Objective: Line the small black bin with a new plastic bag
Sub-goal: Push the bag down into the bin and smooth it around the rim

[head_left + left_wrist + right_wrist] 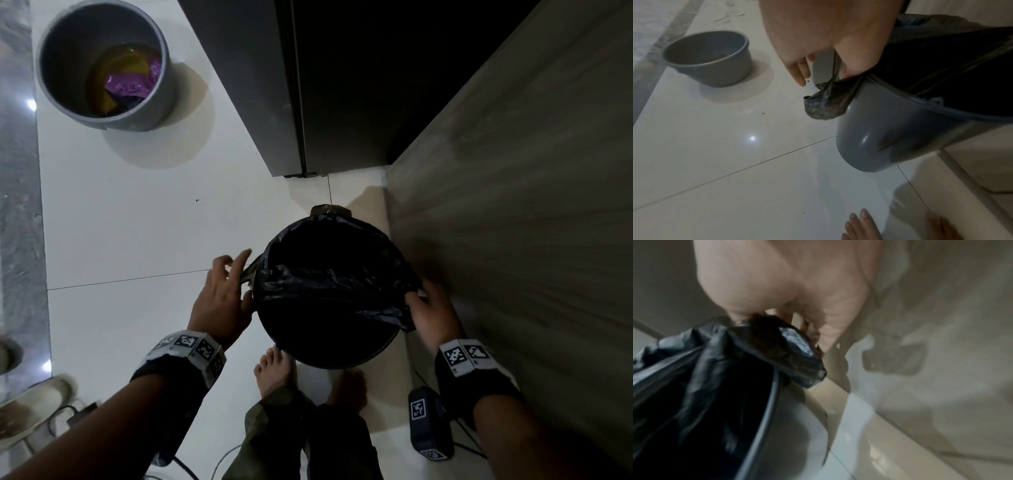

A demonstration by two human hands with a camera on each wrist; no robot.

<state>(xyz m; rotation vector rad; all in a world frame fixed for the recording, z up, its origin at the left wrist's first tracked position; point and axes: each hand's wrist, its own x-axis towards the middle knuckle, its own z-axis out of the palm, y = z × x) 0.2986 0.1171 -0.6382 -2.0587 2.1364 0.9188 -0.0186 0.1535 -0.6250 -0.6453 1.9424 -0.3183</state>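
Observation:
The small dark bin (329, 349) stands on the white tile floor, just in front of my bare feet. A black plastic bag (329, 277) sits in its mouth; the far side is folded over the rim and the near side sags loosely across the opening. My left hand (239, 277) is at the left rim and pinches the bag's edge (826, 104), which hangs over the bin's wall (890, 138). My right hand (416, 296) is at the right rim and grips a bunched fold of the bag (777, 350). The inside of the bin is too dark to see.
A second grey bin (102, 65) holding purple and yellow rubbish stands at the back left. A dark appliance (342, 85) rises behind the small bin and a wood-grain panel (513, 205) is close on the right. Pale shoes (30, 411) and cables lie at the lower left.

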